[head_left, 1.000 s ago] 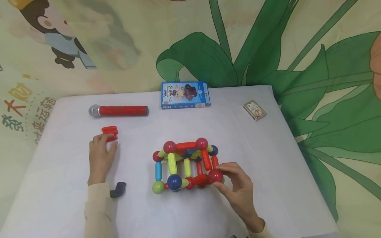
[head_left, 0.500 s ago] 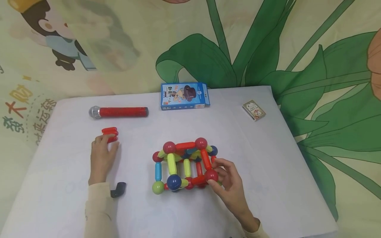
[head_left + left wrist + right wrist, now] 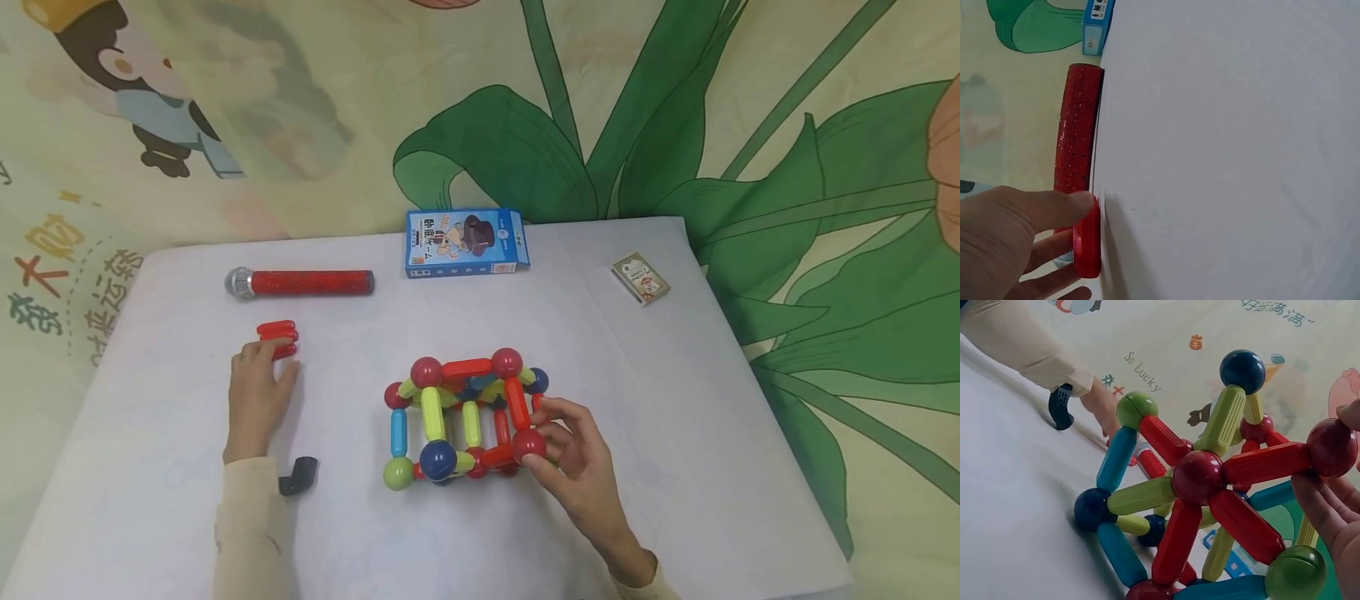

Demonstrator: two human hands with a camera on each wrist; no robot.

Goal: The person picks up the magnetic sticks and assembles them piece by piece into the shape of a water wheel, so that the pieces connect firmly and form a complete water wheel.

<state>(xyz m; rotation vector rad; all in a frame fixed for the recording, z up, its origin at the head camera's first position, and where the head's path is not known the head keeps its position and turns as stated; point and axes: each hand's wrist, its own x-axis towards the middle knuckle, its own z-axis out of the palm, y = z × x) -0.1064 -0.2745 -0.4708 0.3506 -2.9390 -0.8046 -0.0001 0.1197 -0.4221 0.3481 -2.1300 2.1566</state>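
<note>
The rod-and-ball frame (image 3: 465, 421) stands mid-desk (image 3: 675, 433), and the right hand (image 3: 573, 454) curls its fingers round the red ball (image 3: 528, 444) at the near right corner, probably to steady that joint. The left hand (image 3: 258, 392) lies flat, fingers relaxed and touching the 3 red rods (image 3: 277, 337), keeping spares close. Compared with 1 second ago, the right hand has closed in round the ball

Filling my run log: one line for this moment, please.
left hand: touches red sticks | right hand: holds red ball on ball-and-stick frame
</note>
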